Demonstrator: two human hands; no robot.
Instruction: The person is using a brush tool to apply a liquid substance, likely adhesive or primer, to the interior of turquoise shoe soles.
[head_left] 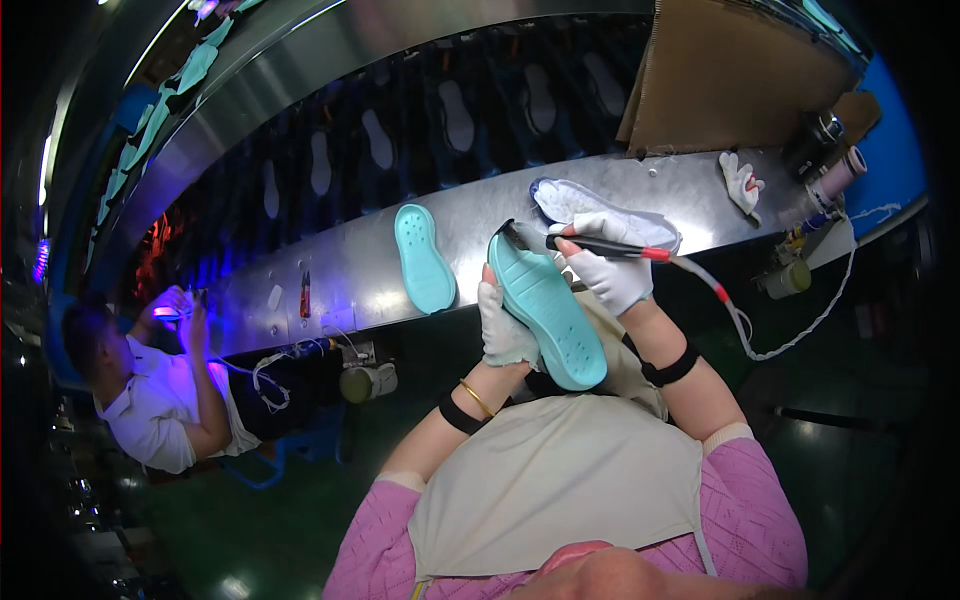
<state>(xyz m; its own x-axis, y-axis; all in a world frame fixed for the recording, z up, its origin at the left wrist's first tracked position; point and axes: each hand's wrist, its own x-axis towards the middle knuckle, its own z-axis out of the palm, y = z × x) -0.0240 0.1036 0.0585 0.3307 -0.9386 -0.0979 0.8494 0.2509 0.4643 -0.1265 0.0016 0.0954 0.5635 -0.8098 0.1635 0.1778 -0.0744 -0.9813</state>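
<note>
My left hand [505, 325], in a white glove with bare fingertips, grips a turquoise shoe sole [552, 315] from its left side. The sole is tilted in front of my apron, off the metal bench. In my gloved right hand [614, 281] is a dark-handled brush [592, 245], its bristles at the sole's upper end. A white hose [703, 272] with red bands runs from the brush handle. Left of my hands, a second turquoise sole [425, 260] lies on the bench. A pale, sole-shaped piece [572, 198] with a dark blue end lies behind my right hand, which partly hides it.
Behind the metal bench [360, 240] runs a dark line with several grey sole shapes [456, 116]. Brown cardboard [740, 80], a white glove [740, 184] and a pinkish canister [842, 172] are at right. A red-handled tool [305, 295] lies left, near a seated co-worker [165, 390].
</note>
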